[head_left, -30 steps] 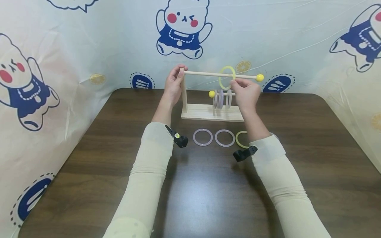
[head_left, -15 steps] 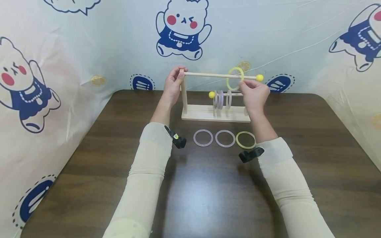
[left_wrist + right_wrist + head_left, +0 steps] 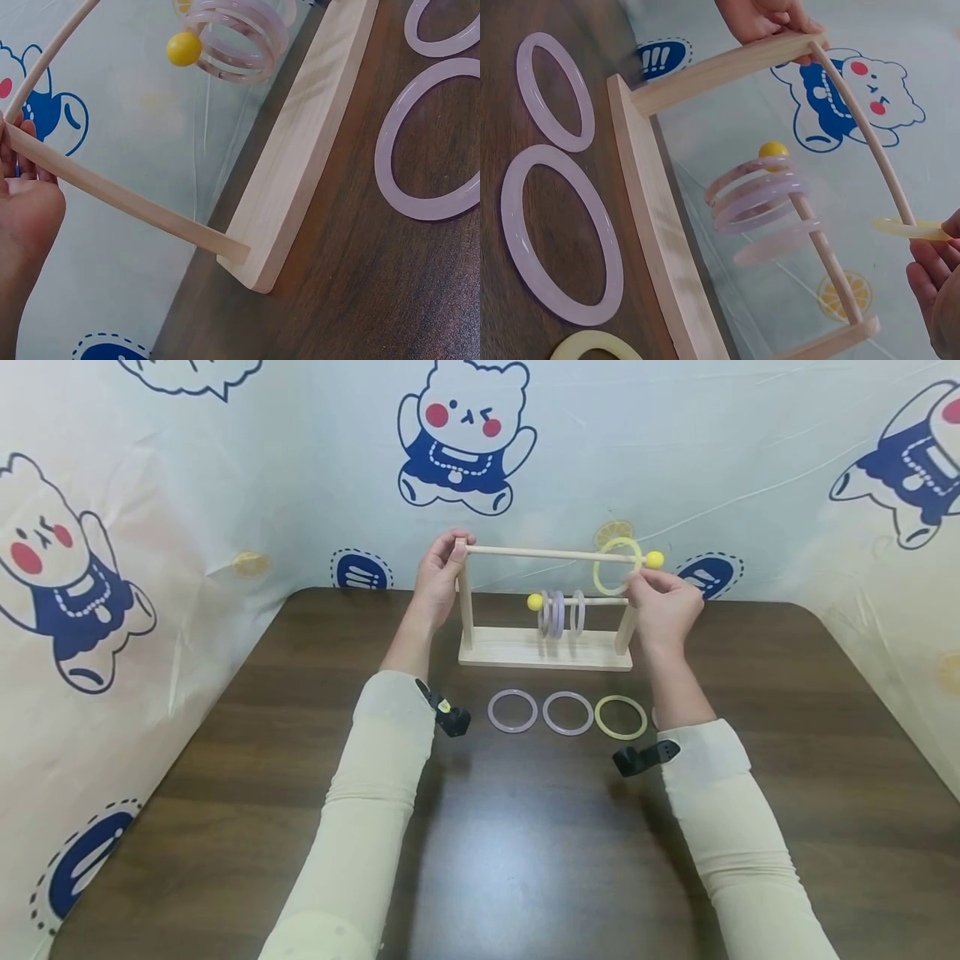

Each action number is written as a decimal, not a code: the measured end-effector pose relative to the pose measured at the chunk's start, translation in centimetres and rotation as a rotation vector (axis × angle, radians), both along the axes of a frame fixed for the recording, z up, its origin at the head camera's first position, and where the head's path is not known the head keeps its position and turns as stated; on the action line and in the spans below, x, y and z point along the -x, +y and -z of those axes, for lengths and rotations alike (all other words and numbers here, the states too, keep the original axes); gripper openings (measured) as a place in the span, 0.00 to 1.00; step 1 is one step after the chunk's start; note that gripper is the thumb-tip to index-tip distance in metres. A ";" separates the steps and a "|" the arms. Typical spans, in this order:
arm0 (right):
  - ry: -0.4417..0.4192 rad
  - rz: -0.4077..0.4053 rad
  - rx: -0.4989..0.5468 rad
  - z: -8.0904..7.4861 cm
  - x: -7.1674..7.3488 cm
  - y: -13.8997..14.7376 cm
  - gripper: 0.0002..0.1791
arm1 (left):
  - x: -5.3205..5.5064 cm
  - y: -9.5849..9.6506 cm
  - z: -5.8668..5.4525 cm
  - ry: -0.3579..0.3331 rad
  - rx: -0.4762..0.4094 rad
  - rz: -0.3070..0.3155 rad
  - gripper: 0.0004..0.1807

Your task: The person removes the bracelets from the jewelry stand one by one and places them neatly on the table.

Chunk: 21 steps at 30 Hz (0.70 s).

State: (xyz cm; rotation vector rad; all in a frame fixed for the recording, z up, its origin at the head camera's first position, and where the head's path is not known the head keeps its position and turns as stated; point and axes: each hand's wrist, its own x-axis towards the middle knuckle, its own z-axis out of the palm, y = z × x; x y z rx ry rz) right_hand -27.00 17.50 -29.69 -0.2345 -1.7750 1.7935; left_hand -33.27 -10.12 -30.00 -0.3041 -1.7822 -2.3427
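A wooden rack [image 3: 510, 647] stands at the back of the table, with a long upper rod [image 3: 540, 552] tipped by a yellow ball [image 3: 654, 560]. My left hand [image 3: 437, 578] grips the top of its left post. My right hand [image 3: 666, 614] pinches a yellow ring [image 3: 597, 570] that encircles the upper rod close to the ball. Below, a shorter rod ends in another yellow ball [image 3: 773, 155] and carries several purplish and pale rings [image 3: 558, 614]. In the right wrist view, the fingers hold the edge of the yellow ring [image 3: 900, 227].
In front of the rack, two purple rings [image 3: 512, 730] and a yellow-green ring [image 3: 621, 737] lie in a row on the brown table [image 3: 495, 843]. A further ring [image 3: 655, 718] is mostly hidden by the right forearm. A printed cloth [image 3: 600, 452] hangs behind.
My right hand has slid the yellow ring rightward along the upper rod toward the ball. More of the table's yellow-green ring and the rack's right post now shows. The left hand keeps its grip.
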 end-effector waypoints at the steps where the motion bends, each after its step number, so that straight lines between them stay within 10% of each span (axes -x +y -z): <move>1: 0.000 0.006 -0.004 0.0 0.0 0.1 0.06 | 0.0 0.0 0.0 0.001 -0.001 0.003 0.06; 21: 0.033 0.000 0.211 -0.3 0.0 1.6 0.07 | -0.2 0.0 -0.1 -0.007 -0.014 0.004 0.06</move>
